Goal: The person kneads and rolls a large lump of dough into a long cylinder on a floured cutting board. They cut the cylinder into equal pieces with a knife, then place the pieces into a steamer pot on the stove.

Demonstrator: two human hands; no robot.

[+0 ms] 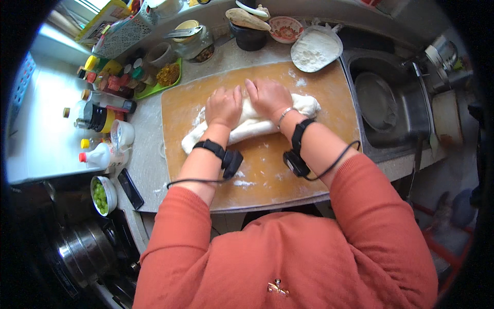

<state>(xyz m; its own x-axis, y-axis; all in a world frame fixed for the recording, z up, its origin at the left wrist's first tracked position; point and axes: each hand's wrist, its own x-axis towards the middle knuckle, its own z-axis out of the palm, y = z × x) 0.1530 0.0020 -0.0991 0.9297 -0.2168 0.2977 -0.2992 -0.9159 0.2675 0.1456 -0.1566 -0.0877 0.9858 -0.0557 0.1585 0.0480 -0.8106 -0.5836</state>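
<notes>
A long, thick roll of white dough (252,130) lies across a wooden board (266,185) dusted with flour. My left hand (224,107) presses on the dough left of its middle, with the fingers curled over the far side. Close beside it, my right hand (269,97) bears down on the dough right of the middle, also with bent fingers. The thumbs are near each other. The dough's far side under both hands is partly hidden. A tub of flour (316,48) rests at the board's far right corner.
A steel sink (409,116) adjoins the board on the right. Bottles (102,117), a green tray (154,89) and a glass jar (198,42) stand left and behind. A phone (130,189) and a bowl of green grapes (110,195) lie at the near left, by a steel pot (87,251).
</notes>
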